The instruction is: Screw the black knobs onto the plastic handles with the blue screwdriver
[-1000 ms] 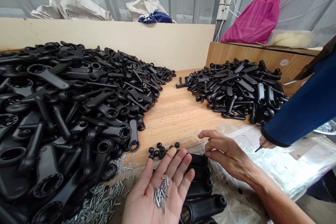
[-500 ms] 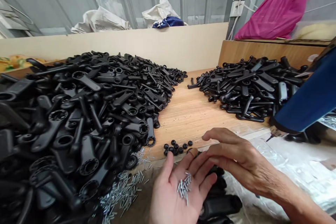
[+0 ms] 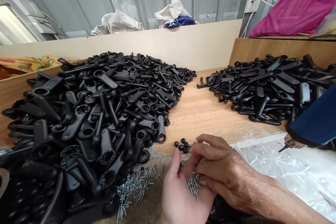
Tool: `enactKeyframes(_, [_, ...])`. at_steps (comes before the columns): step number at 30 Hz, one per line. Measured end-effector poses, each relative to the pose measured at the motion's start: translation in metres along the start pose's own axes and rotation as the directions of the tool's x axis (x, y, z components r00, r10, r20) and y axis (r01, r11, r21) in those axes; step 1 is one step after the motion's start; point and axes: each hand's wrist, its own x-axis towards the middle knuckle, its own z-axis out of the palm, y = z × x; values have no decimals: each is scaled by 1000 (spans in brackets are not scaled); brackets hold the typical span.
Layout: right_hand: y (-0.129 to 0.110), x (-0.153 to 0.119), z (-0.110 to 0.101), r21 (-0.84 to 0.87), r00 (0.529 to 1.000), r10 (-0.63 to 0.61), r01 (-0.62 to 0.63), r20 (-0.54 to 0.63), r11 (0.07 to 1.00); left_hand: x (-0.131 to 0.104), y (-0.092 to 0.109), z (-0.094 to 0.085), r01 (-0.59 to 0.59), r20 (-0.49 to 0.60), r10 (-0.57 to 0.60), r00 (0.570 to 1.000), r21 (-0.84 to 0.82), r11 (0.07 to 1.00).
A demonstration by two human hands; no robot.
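My left hand is palm up at the bottom centre, cupping a small heap of silver pins. Over its fingers lies my right hand, fingers bent, the thumb tip beside the pins; whether anything is pinched there is hidden. Just beyond the hands, several small black knobs sit on the wooden table. A loose pile of silver pins is spread left of my left hand. The large heap of black crank-like handles fills the left side.
Another heap of black handles lies at the back right. A blue power driver points in from the right above plastic sheeting. A container of black knobs stands at the lower left. A low board runs along the back.
My right hand has moved left and down onto the fingers of my left hand, covering them. The camera view has shifted left, bringing the knob container into sight.
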Motion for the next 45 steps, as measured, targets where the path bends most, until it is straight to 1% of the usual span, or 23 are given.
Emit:
enactKeyframes(3, [-1,3,0,14,999,-16,15,44,1000,0,0,0,14,27,-15,1000,6,1000])
enactKeyframes(6, [-1,5,0,41,997,-14,11,72,999,0,0,2,23,4,-23,1000,9,1000])
enactKeyframes(9, [0,3,0,68,998,-3,-1,58,998,1,-2,5,26,-17,-26,1000,15,1000])
enactKeyframes(11, [1,2,0,75,999,-5,2,37,997,2,-2,6,31,2,-31,1000,23,999])
enactKeyframes(13, [2,0,-1,104,1000,10,-9,-4,994,2,-1,5,41,46,-42,998,25,999])
enactKeyframes(14, [3,-1,-3,134,999,30,-27,-21,991,3,0,4,44,66,-46,997,27,999])
enactKeyframes(16, [8,-5,-7,231,992,117,-103,-49,968,3,2,0,29,91,-34,995,60,998])
enactKeyframes(18, [16,-11,-10,359,961,257,-205,-104,911,2,4,-5,-28,94,15,995,138,990])
enactKeyframes(19, [20,-16,-12,420,932,335,-251,-139,872,1,6,-7,-63,93,48,995,177,982])
enactKeyframes(21, [31,-26,-12,523,857,477,-321,-195,790,0,8,-10,-121,90,103,991,224,967])
enactKeyframes(23, [39,-37,-10,574,795,576,-385,-192,723,-1,10,-10,-153,76,139,987,233,960])
enactKeyframes(25, [44,-48,-7,586,757,636,-449,-151,674,-2,11,-10,-171,58,162,985,238,956])
enactKeyframes(26, [45,-52,-5,583,748,652,-476,-125,658,-2,10,-10,-178,51,171,984,242,954])
enactKeyframes(28, [45,-61,-3,568,755,651,-505,-74,650,-1,10,-9,-191,32,189,981,249,949])
enactKeyframes(31, [41,-69,0,540,790,613,-506,-24,673,-1,8,-6,-207,-14,217,976,256,944])
enactKeyframes(37, [38,-70,1,508,835,551,-469,-13,723,-1,3,7,-215,-177,263,949,247,945])
enactKeyframes(39, [40,-69,2,509,840,542,-467,-1,724,-2,1,10,-206,-194,256,947,246,947])
enactKeyframes(45, [41,-69,5,518,835,550,-474,9,712,-1,-2,12,-180,-202,233,951,251,951])
